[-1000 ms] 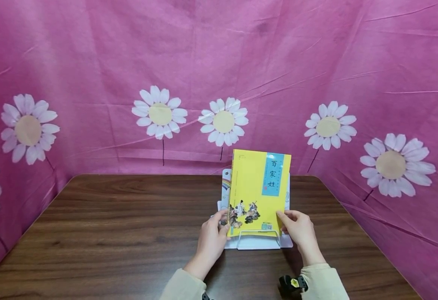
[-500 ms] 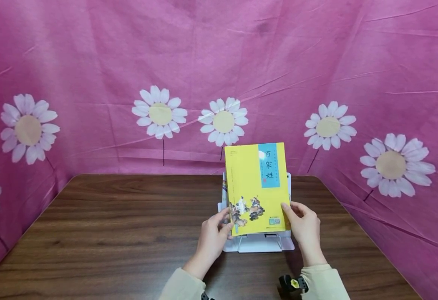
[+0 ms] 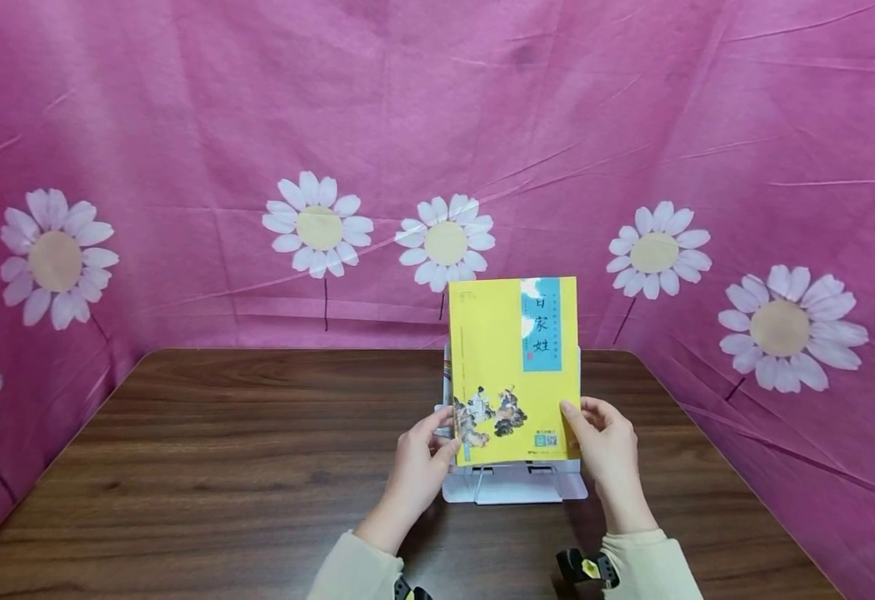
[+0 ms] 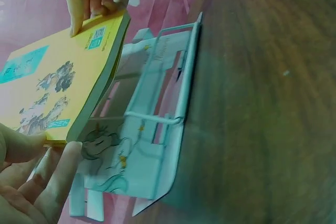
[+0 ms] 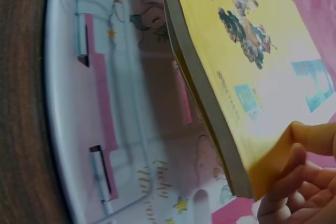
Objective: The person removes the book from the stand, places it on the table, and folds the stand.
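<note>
Just in front of the book stand (image 3: 518, 492), above its wire retainer (image 4: 153, 117), the yellow book (image 3: 493, 367) is hanging between two hands, its lower edge staying clear of the stand; I am seeing both grips clamped on it, the left hand (image 3: 417, 458) pinching the lower corner at the stand's left, thumb on the cover, and the right hand (image 3: 608, 442) pinching the opposite edge at the stand's right, thumb likewise in front; I am judging it a fairly light paperback, flexing a little, its glossy cover probably sliding under dry fingertips; I am favouring these low side edges for hold, opposed thumbs and fingers stopping the pages from fanning; from the head view, the book is hiding most of the stand's back panel and some fingertips; glare is washing out part of the blue title patch (image 3: 550, 354); both wrist views are cutting off the book's top, so I am failing to tell whether its upper back is touching the stand.
</note>
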Action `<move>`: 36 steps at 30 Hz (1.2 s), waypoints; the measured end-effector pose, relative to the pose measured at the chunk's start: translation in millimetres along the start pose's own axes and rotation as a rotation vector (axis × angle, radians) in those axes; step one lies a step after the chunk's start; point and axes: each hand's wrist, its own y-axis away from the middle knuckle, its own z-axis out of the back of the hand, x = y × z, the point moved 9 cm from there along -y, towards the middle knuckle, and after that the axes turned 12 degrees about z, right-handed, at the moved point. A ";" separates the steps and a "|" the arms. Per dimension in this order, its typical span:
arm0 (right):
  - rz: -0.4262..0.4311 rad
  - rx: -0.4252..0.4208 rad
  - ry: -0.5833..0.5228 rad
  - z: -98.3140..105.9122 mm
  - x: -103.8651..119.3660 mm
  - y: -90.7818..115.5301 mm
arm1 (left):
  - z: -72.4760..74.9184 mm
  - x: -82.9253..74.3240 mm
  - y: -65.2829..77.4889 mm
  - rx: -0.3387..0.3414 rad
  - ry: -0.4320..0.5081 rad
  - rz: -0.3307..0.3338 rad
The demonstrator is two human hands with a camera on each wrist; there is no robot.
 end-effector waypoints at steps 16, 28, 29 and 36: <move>0.037 -0.047 -0.180 0.1 25.8 8.4 | 12.9 -7.9 -2.7 0.081 -0.014 0.025; 0.050 -0.078 -0.292 2.1 37.3 12.5 | 18.2 -21.8 1.5 0.182 0.255 0.108; 0.049 -0.076 -0.303 1.2 38.4 13.2 | 19.6 -23.1 1.9 0.172 0.258 0.111; 0.065 -0.063 -0.279 -2.5 43.4 17.0 | 29.0 -26.9 1.7 0.080 0.203 0.072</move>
